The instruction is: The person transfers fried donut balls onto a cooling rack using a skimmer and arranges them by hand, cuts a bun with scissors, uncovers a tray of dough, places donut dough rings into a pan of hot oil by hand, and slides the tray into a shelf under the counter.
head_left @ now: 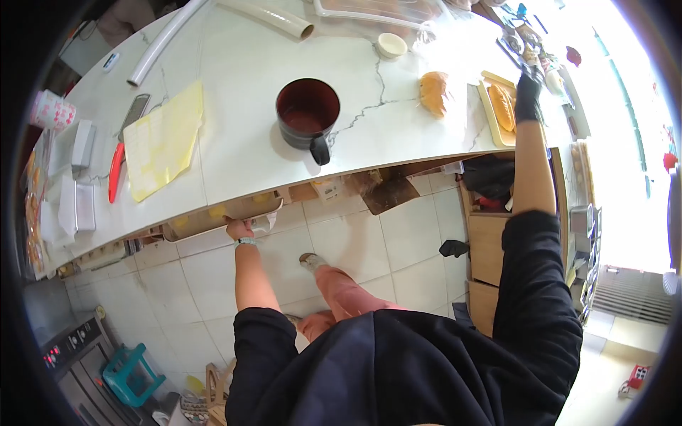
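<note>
My bare left hand [240, 228], with a band at the wrist, is closed on the right end of a shallow tray [202, 228] under the tabletop. Several pale yellow pieces lie in that tray, partly hidden by the table edge. A black glove covers my right hand [529, 94], stretched out over the table's right end among small objects; its fingers blend into the dark things there, so their grip is unclear. Beside that forearm, a yellow tray [488, 106] carries a long bread roll [502, 108]. Left of it sits a round bun [434, 94].
A dark mug [307, 117] stands near the table's front edge. To its left lie yellow paper [165, 142], a red-handled grater [116, 170] and metal loaf tins [77, 206]. A small white bowl [391, 45] and rolls of wrap [273, 18] are farther back. A teal stool [133, 375] stands lower left.
</note>
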`<state>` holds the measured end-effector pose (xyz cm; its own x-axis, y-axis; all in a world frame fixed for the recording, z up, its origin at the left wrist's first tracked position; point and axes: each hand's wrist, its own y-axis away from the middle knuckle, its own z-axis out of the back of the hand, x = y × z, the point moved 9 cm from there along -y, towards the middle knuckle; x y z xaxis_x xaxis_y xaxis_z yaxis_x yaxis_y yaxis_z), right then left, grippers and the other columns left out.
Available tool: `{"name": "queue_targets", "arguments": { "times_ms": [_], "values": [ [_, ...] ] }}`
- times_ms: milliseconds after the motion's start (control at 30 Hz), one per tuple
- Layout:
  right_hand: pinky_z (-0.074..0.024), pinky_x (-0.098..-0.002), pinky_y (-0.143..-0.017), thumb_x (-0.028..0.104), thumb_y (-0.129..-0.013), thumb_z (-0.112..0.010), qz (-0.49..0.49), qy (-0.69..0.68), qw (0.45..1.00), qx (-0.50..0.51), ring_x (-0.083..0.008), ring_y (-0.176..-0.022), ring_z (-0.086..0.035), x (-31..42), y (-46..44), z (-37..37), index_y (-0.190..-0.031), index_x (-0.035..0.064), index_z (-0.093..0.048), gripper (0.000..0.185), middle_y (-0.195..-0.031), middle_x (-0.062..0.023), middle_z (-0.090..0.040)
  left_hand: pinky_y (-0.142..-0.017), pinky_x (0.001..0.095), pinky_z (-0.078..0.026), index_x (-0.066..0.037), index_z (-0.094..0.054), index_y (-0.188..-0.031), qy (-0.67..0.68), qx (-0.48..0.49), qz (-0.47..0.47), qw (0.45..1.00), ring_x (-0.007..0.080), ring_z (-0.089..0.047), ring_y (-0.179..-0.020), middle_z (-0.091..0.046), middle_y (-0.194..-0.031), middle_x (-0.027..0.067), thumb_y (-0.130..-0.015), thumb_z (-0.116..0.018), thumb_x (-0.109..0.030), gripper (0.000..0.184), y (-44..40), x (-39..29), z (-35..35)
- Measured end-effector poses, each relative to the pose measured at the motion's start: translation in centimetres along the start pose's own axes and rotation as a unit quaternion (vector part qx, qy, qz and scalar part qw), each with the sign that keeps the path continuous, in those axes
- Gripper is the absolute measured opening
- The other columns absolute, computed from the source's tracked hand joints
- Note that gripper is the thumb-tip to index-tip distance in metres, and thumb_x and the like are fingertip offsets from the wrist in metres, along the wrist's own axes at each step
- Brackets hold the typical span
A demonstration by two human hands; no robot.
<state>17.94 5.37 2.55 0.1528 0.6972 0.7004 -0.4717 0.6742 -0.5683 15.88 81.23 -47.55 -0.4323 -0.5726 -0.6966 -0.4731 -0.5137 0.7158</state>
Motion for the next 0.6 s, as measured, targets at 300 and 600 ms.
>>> {"name": "queue_targets", "arguments": {
  "times_ms": [300,600],
  "values": [
    [-0.0425,-0.0270,-0.077,0.015,-0.085,-0.048,-0.008,-0.067,0.699,0.712,-0.0165,-0.092,-0.050,13.3,46.0,-8.8,-0.107,0.0022,-0.050,0.026,-0.100,-0.0112,-0.054,-0.059,0.0434,-0.045,0.015,-0.054,-0.076,-0.168,-0.331,-0.105,0.923,0.0407,-0.055,-0.070,-0.056,-0.077,0.0294,-0.084,-0.030,-0.053,0.073,7.4,-0.1,11.0],
    [-0.0366,-0.0332,-0.090,0.057,-0.079,-0.040,-0.530,-0.385,0.425,0.624,-0.0199,-0.106,-0.045,9.6,68.9,-25.5,-0.123,0.0111,-0.035,0.064,-0.116,-0.0068,-0.046,-0.060,0.0356,-0.043,0.014,-0.054,-0.076,-0.107,-0.306,-0.069,0.943,0.0285,-0.053,-0.060,-0.057,-0.071,0.0217,-0.086,-0.038,-0.044,0.061,18.9,2.0,24.0]
  ]
}}
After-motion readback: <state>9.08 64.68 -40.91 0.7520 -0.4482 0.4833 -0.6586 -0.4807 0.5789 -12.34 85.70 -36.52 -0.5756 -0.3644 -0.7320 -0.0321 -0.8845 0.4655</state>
